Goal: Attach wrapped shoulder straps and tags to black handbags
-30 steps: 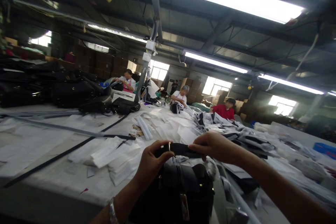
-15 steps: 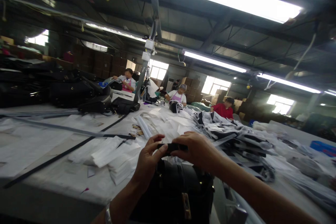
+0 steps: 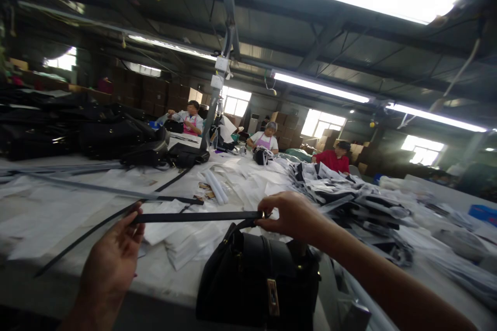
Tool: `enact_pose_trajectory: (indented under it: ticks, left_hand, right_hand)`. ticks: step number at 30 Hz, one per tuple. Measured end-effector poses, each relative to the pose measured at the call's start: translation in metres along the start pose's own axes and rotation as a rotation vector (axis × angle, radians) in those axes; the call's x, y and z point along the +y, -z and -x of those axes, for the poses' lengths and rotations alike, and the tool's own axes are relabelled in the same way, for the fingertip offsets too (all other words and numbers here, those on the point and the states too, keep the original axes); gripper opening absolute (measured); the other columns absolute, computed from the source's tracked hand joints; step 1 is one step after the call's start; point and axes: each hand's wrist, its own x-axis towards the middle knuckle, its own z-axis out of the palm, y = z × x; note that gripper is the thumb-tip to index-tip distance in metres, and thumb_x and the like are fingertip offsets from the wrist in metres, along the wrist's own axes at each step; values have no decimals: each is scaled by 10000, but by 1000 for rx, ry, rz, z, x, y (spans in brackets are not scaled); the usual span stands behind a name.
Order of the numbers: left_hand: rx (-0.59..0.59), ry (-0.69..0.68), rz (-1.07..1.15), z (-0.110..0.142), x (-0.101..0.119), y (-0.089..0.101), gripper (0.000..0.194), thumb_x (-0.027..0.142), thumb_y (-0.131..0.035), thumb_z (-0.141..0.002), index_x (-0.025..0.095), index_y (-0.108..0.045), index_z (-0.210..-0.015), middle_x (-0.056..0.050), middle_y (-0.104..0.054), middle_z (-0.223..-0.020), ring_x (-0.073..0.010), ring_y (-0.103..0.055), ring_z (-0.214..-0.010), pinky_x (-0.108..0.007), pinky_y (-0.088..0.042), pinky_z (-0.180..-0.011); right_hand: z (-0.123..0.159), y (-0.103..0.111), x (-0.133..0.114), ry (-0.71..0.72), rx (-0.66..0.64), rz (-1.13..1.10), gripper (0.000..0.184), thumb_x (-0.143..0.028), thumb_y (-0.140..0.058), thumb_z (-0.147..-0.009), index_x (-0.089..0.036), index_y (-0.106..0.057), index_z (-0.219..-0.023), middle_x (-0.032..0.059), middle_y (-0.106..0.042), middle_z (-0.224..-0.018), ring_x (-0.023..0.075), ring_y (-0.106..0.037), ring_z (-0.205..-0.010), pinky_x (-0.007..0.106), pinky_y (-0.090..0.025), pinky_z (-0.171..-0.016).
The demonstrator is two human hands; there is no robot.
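A: Hands?
B: Left hand (image 3: 112,253) has thumb and index pinched on one end of a flat, narrow black leather-look strap (image 3: 198,216); its other fingers are loosely curled. Right hand (image 3: 289,217) has its fingers closed on the other end, at a small gold-coloured metal ring (image 3: 263,214).

A: Strap position?
B: In the air, straight, near level. Right end sits above a boxy black leather-look handbag (image 3: 248,284); a black band slopes from there to the bag's top left.

A: Bag?
B: Upright at the near edge of the pale bench (image 3: 171,283), right of the left hand. Can't see what carries it.

A: Branding?
B: Gold-coloured rectangular clasp (image 3: 273,297) on the front, dark centre; too small to read any marking. Blue box (image 3: 483,214), far right: blurred too.

A: Around it?
B: White paper-like sheets (image 3: 248,181) behind, heap of black bags (image 3: 112,137) left, pile of black-and-white pieces (image 3: 357,201) right. Three seated people beyond.
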Motion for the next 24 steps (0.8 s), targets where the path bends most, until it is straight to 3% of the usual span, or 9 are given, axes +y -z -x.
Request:
enact_pose_trajectory:
  ticks: [2, 6, 8, 10, 13, 15, 19, 24]
  left_hand:
    - [-19, -50, -6, 3, 4, -4, 280, 32, -526, -891, 185, -726, -770, 35, -731, -917, -47, -637, -794, -124, -523, -659]
    - [-254, -171, -71, 28, 0, -35, 42, 195, -695, -839, 209, -733, -851, 33, -734, -919, -76, -642, -819, -143, -530, -691]
    - [-416, -202, -51, 42, -8, -56, 115, 322, -755, -802, 225, -725, -855, 32, -723, -860, -104, -657, -835, -183, -542, -740]
    - [-638, -261, -78, 53, -19, -73, 298, 498, -734, -785, 237, -721, -929, -1, -726, -961, -153, -666, -923, -256, -546, -820]
    - [-992, -273, -441, 65, -47, -84, 408, 511, -742, -766, 216, -710, -1046, -60, -711, -1094, -212, -658, -987, -311, -523, -871]
    - [-1143, -242, -719, 69, -68, -84, 333, 398, -776, -758, 191, -722, -1014, -50, -730, -965, -207, -665, -881, -292, -517, -802]
    - [-1179, -291, -835, 76, -100, -76, 185, 318, -740, -787, 164, -744, -890, -6, -714, -759, -179, -634, -717, -252, -472, -655]
    - [-1155, -283, -816, 81, -103, -60, 251, 315, -713, -815, 196, -755, -1032, -33, -773, -964, -223, -686, -886, -287, -513, -797]
  right_hand:
    - [-1, -1, 2, -6, -4, -60, 147, -383, -731, -781, -269, -735, -874, -10, -752, -822, 200, -679, -761, 281, -396, -647]
    - [-5, 4, -2, 110, -20, -388, 155, -271, -701, -815, -228, -688, -963, 3, -738, -888, 169, -675, -829, 264, -460, -749]
    - [-9, 7, -4, 152, -48, -557, 196, -280, -704, -824, -217, -667, -1006, 0, -721, -878, 159, -666, -826, 262, -473, -776]
    - [-13, 8, -6, 132, -61, -679, 208, -319, -701, -832, -207, -663, -1003, -5, -695, -832, 161, -656, -790, 264, -485, -750]
    - [-16, 4, -7, 92, -7, -705, 180, -318, -648, -868, -202, -657, -1005, -5, -663, -800, 163, -634, -756, 261, -478, -693]
    - [-16, -2, -9, 73, 64, -650, 195, -294, -608, -893, -219, -643, -1070, -10, -651, -804, 152, -608, -736, 255, -458, -669]
    - [-14, -18, -16, -18, 211, -768, 265, -377, -516, -952, -236, -608, -1157, -39, -565, -681, 122, -523, -614, 231, -407, -573]
    - [-18, -41, -20, -140, 238, -1173, 426, -591, -466, -933, -190, -599, -880, -90, -393, -465, 84, -337, -404, 202, -268, -399]
